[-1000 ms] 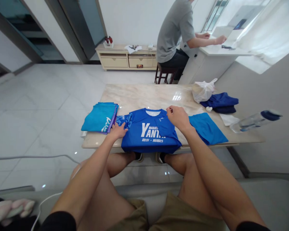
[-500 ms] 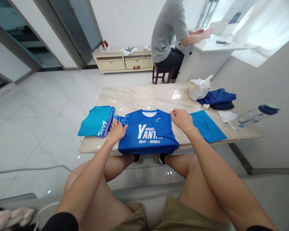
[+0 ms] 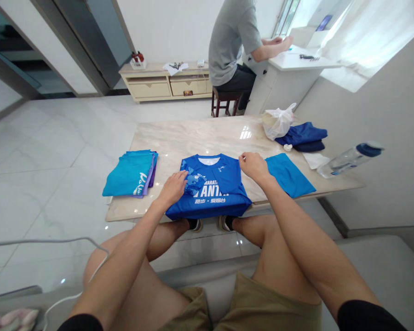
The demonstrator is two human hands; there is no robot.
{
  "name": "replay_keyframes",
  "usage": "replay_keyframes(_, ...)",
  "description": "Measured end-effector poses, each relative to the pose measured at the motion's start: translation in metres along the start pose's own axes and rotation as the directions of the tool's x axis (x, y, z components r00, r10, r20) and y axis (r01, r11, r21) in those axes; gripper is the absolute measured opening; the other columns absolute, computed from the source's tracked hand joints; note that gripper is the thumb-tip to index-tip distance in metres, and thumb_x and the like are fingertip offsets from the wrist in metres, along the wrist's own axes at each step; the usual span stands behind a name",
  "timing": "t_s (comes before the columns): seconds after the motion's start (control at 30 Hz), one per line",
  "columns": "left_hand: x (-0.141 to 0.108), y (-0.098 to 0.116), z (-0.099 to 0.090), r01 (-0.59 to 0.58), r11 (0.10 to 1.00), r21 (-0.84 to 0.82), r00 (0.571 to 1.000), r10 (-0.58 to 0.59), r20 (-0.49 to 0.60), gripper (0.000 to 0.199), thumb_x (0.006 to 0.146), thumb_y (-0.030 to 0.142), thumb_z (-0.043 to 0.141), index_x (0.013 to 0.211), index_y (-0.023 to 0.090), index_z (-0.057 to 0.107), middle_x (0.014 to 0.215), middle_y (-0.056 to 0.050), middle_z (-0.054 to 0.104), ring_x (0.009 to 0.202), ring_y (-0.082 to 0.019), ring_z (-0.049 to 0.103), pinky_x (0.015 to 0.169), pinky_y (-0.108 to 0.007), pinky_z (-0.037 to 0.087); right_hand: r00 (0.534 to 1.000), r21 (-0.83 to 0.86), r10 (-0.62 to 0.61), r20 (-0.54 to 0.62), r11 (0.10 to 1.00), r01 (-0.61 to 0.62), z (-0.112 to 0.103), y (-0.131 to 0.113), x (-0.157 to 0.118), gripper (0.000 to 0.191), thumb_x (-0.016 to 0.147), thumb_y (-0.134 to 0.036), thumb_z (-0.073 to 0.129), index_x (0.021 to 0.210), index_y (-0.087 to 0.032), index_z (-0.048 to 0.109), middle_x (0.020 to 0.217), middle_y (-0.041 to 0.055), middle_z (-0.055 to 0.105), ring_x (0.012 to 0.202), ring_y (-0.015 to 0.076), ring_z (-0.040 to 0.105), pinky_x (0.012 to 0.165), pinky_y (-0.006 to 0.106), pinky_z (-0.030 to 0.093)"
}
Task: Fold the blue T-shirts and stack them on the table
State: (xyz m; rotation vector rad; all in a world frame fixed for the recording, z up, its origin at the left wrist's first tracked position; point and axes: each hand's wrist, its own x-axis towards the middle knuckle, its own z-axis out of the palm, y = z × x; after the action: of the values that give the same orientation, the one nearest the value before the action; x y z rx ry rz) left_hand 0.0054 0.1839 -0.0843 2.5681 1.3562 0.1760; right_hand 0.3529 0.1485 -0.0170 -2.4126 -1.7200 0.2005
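Observation:
A blue shirt (image 3: 210,202) with white lettering lies on the marble-topped table, its lower edge at the table's near side. Its patterned left sleeve lies folded inward over the lettering. My left hand (image 3: 174,186) rests at the shirt's left edge, its fingers on the folded sleeve. At the right shoulder, my right hand (image 3: 253,166) is closed, with fingertips at the shirt's edge; whether fabric is between them is too small to tell. Left of the shirt sits a stack of folded teal and purple clothes (image 3: 131,172). A folded teal cloth (image 3: 290,174) lies to the right.
On the marble table (image 3: 179,135) are a white plastic bag (image 3: 278,122), dark blue clothes (image 3: 305,135), a paper (image 3: 313,160) and a clear bottle (image 3: 348,161). A person in grey (image 3: 231,46) sits beyond at a white desk (image 3: 296,59).
The patterned sleeve has moved from beyond the shirt's left edge to across its front. My left hand has shifted right, onto the shirt. The whole view has shifted slightly.

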Motion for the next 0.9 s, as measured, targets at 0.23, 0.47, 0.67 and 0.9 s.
replay_keyframes(0.23,-0.001,-0.013,0.017,-0.094,0.995,-0.017,0.966,0.096,0.241,0.06,0.104,0.027,0.05,0.163,0.015,0.055,0.175,-0.018,0.046,0.165,-0.03,0.042,0.135,-0.049,0.036,0.948,-0.003,-0.275,0.16,0.96,0.279,0.056,0.018,0.0,0.042,0.11,-0.017,0.047,0.145,-0.01,0.07,0.143,0.0201,0.074,0.131,0.029,0.07,0.113,0.034,0.05)
replay_keyframes(0.47,0.01,-0.018,0.003,-0.16,0.985,-0.066,0.959,0.171,0.225,0.042,0.111,0.033,0.043,0.134,0.024,0.076,0.142,-0.011,0.074,0.133,-0.026,0.07,0.119,-0.041,0.052,0.857,-0.1,-0.465,0.223,0.863,0.495,0.082,0.011,0.001,0.044,0.107,-0.011,0.044,0.139,-0.01,0.074,0.14,0.0215,0.071,0.133,0.0331,0.062,0.119,0.042,0.045)
replay_keyframes(0.67,0.014,-0.038,0.039,-0.215,0.975,-0.063,0.941,0.224,0.253,0.062,0.108,0.038,0.05,0.165,0.014,0.052,0.176,-0.016,0.046,0.167,-0.03,0.037,0.138,-0.05,0.031,0.866,-0.128,-0.44,0.237,0.87,0.477,0.095,0.009,-0.002,0.035,0.11,-0.023,0.054,0.133,-0.008,0.075,0.14,0.0239,0.066,0.13,0.0367,0.058,0.115,0.045,0.045)
replay_keyframes(0.9,0.007,-0.04,0.032,-0.269,0.963,-0.002,0.914,0.256,0.316,0.086,0.104,0.058,0.059,0.174,0.013,0.037,0.183,-0.019,0.031,0.17,-0.036,0.03,0.139,-0.052,0.027,0.884,-0.087,-0.399,0.246,0.899,0.43,0.107,0.027,0.002,0.069,0.103,-0.054,0.074,0.153,-0.009,0.06,0.156,0.0265,0.058,0.143,0.0391,0.055,0.12,0.048,0.046)
